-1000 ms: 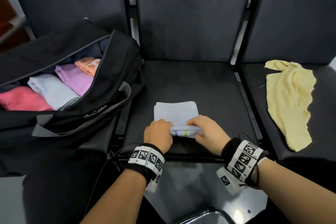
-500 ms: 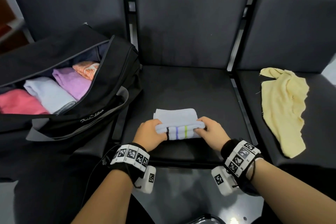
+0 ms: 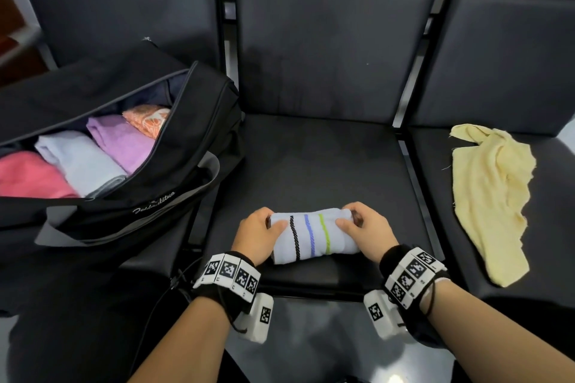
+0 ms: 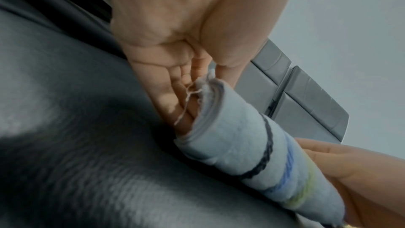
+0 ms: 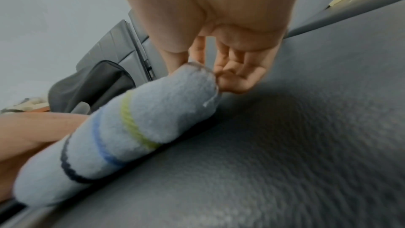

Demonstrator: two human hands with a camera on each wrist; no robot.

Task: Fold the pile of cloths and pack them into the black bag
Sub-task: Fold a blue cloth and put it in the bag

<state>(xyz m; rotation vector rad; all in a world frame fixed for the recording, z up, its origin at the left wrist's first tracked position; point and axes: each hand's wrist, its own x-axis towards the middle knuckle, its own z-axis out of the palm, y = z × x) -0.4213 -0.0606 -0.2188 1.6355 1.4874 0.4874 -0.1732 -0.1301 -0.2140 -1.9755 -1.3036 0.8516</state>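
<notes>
A white cloth (image 3: 314,236) with black, blue and green stripes lies folded into a thick bundle near the front of the middle seat (image 3: 311,165). My left hand (image 3: 273,222) grips its left end, thumb on top. My right hand (image 3: 348,219) grips its right end the same way. The left wrist view shows my left hand (image 4: 186,93) at the layered end of the cloth (image 4: 252,153). The right wrist view shows my right hand (image 5: 219,68) at the other end of the cloth (image 5: 131,127). The black bag (image 3: 186,165) stands open on the left seat.
Inside the bag lie folded pink (image 3: 28,174), white (image 3: 77,162), purple (image 3: 124,140) and orange (image 3: 146,118) cloths. A crumpled yellow cloth (image 3: 488,196) lies on the right seat. Seat backs rise behind; the floor lies below the seat's front edge.
The near edge of the cloth has been turned over away from me, so the flat fold is now a thick bundle with the stripes on top. Both hands have kept hold of its ends.
</notes>
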